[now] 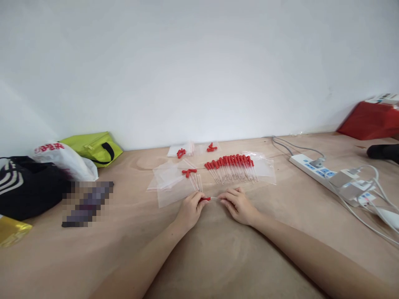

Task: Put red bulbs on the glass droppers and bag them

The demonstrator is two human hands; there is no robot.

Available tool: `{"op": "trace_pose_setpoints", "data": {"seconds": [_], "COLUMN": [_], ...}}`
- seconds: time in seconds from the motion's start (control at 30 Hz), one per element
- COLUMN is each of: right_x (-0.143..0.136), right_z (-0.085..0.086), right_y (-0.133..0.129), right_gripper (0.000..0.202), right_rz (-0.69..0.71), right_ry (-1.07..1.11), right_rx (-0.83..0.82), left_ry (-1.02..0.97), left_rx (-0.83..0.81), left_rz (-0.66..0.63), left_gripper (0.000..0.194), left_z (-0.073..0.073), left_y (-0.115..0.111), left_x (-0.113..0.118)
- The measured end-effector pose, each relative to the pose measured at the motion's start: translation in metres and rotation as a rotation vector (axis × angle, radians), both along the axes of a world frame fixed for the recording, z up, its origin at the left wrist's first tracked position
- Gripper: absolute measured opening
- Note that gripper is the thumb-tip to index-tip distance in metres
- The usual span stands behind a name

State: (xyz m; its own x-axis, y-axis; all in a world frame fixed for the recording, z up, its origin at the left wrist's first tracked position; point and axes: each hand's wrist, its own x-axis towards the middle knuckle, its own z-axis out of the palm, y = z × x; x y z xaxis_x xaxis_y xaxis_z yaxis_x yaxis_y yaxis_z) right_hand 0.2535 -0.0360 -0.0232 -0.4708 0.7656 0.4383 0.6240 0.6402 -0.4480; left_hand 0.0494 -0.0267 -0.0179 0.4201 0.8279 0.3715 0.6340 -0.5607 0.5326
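The fingers of the left hand (189, 207) grasp a red cap (206, 199), and those of the right hand (239, 206) pinch the far end of a clear tube (214, 198). Cap and tube meet end to end between the two hands, low over the bench (199, 265); how far the tube goes in is too small to tell.

Just beyond the hands, a row of red-topped droppers (230, 161) lies side by side, red ends toward the wall (199, 74), partly on a clear plastic bag (266, 171). Left of the row, a few loose red caps (188, 172) lie near some thin tubes (196, 182) and overlapping clear bags (168, 193). Two more small groups of caps rest farther back.

At the right is a white power strip (314, 171) with plugs and cables; at the left are a yellow-green pouch (90, 145), a white bag (71, 160) and a black bag (34, 189).
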Motion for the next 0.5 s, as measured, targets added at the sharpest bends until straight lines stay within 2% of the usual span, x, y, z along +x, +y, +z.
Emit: {"op": "trace_pose_setpoints", "data": {"seconds": [0.33, 0.5], "right_x": [0.0022, 0.0018], "right_z": [0.0005, 0.0004], "right_y": [0.0038, 0.0048], "right_gripper": [0.024, 0.024], "right_rz": [0.072, 0.072], "right_ry": [-0.017, -0.093], "right_rx": [0.017, 0.081], "left_ry": [0.062, 0.114], "left_rx": [0.093, 0.087], "left_rz": [-0.203, -0.216], "left_gripper": [0.017, 0.016], "left_z": [0.0074, 0.0096], "left_y": [-0.0013, -0.0042], "left_x": [-0.0021, -0.0020]}}
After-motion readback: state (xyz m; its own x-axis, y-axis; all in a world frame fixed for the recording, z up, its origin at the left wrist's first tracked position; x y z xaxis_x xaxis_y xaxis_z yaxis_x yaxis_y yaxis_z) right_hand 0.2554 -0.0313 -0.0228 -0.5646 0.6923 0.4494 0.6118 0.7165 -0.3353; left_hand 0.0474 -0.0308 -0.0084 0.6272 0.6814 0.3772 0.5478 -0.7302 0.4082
